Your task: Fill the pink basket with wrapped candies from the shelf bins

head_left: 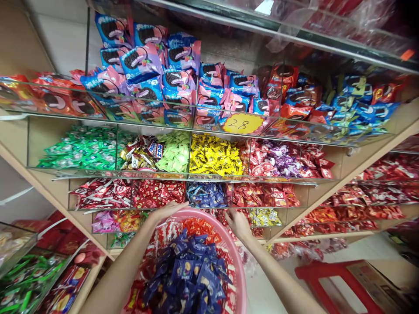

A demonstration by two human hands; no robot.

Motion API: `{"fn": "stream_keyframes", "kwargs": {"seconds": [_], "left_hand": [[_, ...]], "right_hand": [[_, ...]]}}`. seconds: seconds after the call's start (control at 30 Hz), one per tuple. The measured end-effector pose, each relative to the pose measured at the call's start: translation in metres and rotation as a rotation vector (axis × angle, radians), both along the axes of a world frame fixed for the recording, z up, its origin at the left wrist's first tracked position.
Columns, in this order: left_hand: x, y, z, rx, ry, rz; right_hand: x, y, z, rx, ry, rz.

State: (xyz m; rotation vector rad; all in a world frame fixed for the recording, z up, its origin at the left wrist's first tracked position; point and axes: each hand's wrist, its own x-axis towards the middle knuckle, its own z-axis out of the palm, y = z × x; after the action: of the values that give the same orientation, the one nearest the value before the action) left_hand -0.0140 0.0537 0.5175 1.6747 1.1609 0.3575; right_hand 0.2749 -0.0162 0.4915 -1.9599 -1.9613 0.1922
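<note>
A round pink basin (241,266) is at the lower middle, with dark blue packets (186,270) heaped over red and white ones. My left hand (168,211) lies along the basin's far left rim, its fingers together and closed on the edge. To the right of the rim, my right hand (238,223) is in front of the lower shelf with its fingers curled; whatever they hold is hidden. Dark blue packets (207,195) also fill a shelf compartment just beyond the basin.
Glass-fronted shelves (153,175) of wrapped sweets rise ahead, with a yellow price tag (243,124) on the upper one. More sweets fill a rack (29,279) at the lower left. A red stool (322,272) and a cardboard box (376,283) stand at the lower right.
</note>
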Motion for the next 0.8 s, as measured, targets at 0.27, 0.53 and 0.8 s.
{"fn": "stream_keyframes", "kwargs": {"seconds": [0.27,0.53,0.8], "left_hand": [[0.004,-0.005,0.009,-0.016,0.007,-0.012],[0.004,-0.005,0.007,0.006,0.01,0.028],[0.003,-0.003,0.003,-0.002,-0.019,0.0]], "right_hand": [[-0.035,0.067,0.009,-0.021,-0.028,-0.023],[-0.036,0.107,-0.009,-0.095,-0.019,-0.088],[-0.034,0.108,-0.017,-0.104,0.051,-0.038]]}}
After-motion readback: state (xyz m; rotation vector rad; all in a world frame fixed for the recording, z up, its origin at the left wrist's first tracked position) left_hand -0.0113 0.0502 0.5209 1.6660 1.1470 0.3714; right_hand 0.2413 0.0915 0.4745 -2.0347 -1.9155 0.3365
